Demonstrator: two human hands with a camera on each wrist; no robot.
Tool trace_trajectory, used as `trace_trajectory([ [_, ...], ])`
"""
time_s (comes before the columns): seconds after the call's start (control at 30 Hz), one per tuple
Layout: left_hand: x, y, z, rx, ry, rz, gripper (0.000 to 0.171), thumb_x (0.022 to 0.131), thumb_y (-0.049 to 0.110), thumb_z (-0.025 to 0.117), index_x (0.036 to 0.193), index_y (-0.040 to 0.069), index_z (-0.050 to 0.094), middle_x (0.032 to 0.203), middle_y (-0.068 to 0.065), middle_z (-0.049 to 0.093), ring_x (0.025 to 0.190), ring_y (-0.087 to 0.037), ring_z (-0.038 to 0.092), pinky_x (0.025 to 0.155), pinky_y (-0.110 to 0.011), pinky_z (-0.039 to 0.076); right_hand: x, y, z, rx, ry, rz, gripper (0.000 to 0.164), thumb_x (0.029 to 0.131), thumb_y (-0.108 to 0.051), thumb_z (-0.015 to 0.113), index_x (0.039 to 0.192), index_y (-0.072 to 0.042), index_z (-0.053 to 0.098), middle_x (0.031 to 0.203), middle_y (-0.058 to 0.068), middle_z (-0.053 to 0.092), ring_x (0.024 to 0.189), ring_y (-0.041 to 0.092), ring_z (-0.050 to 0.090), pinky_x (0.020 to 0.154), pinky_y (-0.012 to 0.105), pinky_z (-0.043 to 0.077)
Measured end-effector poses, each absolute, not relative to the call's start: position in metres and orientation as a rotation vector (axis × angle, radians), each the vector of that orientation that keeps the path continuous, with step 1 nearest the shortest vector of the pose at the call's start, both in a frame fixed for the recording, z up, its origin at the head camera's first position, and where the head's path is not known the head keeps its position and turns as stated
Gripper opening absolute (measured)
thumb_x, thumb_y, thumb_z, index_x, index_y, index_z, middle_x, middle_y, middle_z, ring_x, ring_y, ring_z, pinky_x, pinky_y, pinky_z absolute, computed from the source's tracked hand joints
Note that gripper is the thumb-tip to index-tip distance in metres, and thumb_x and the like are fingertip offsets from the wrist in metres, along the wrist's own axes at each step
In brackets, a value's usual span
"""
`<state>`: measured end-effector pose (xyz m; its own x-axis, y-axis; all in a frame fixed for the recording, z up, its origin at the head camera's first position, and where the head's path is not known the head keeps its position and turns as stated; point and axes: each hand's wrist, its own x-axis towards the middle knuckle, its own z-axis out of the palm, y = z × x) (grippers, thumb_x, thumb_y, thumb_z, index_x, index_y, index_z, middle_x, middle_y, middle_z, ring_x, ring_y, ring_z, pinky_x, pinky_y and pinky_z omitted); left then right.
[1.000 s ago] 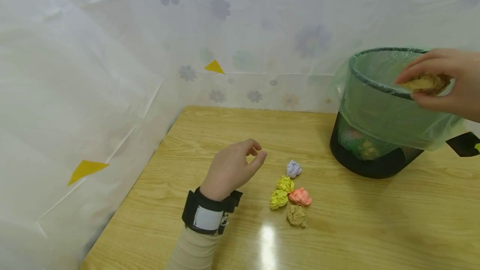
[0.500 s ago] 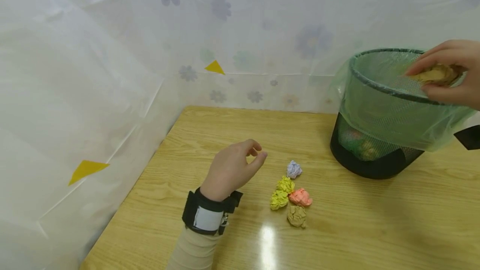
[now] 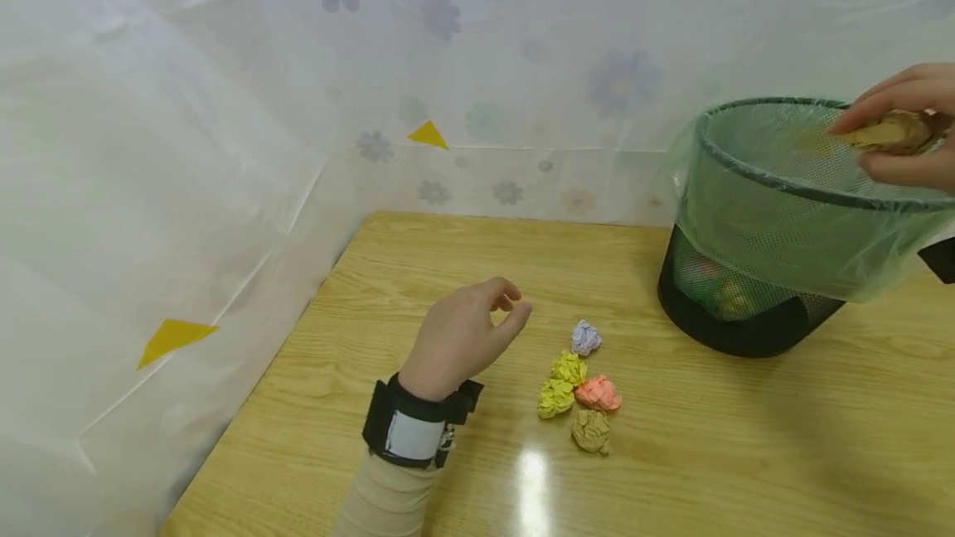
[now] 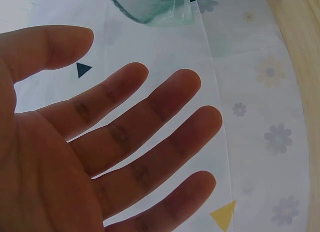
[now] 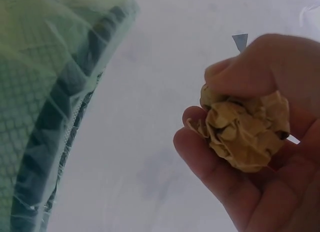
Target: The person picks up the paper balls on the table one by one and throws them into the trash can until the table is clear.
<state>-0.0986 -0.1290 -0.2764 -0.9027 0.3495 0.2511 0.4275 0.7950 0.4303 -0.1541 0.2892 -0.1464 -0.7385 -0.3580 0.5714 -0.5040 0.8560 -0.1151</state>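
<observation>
A crumpled tan paper ball (image 5: 245,132) is pinched between the thumb and fingers of my right hand (image 3: 925,94), over the mouth of a mesh waste bin (image 3: 757,226) in the head view. A translucent green bag lines the bin and folds over its rim. My left hand (image 3: 458,338) hovers or rests over the table with loosely bent fingers and holds nothing; the left wrist view shows its fingers spread. To its right lie a white paper ball (image 3: 585,338), two yellow paper balls (image 3: 555,399), a pink paper ball (image 3: 598,393) and a brown paper ball (image 3: 592,431).
Crumpled paper shows dimly through the lower mesh of the bin. The wooden table (image 3: 709,454) meets a flower-patterned plastic sheet (image 3: 522,65) at the back, and plain sheeting hangs on the left. Yellow triangles (image 3: 175,336) are stuck to the sheeting.
My right hand has moved right and slightly up with the tan paper ball, across the bin's mouth. The left hand and the paper balls on the table have stayed put.
</observation>
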Motion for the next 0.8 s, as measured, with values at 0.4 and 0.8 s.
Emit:
trace_trajectory([
  [0.4,-0.097,-0.129,-0.275,-0.612,-2.826,-0.736,0.035,0.094,0.043,0.051,0.11,0.015,0.064,0.098,-0.001,0.068,0.052,-0.005,0.051,0.046,-0.022,0.04,-0.165,0.302,-0.139,0.635,-2.472,0.369,0.068,0.069,0.016,0.068,0.095,-0.045,0.051,0.098,-0.037,0.035,0.071,-0.014,0.037,0.041,0.016,0.03],
  [0.8,-0.096,-0.13,-0.275,-0.601,-2.837,-0.736,0.036,0.094,0.043,0.051,0.11,0.014,0.064,0.098,-0.001,0.068,0.054,-0.006,0.052,0.047,-0.023,0.04,-0.177,0.312,-0.137,0.654,-2.468,0.26,0.054,0.071,0.011,0.071,0.097,-0.034,0.056,0.097,-0.041,0.03,0.062,-0.017,0.037,0.042,0.014,0.032],
])
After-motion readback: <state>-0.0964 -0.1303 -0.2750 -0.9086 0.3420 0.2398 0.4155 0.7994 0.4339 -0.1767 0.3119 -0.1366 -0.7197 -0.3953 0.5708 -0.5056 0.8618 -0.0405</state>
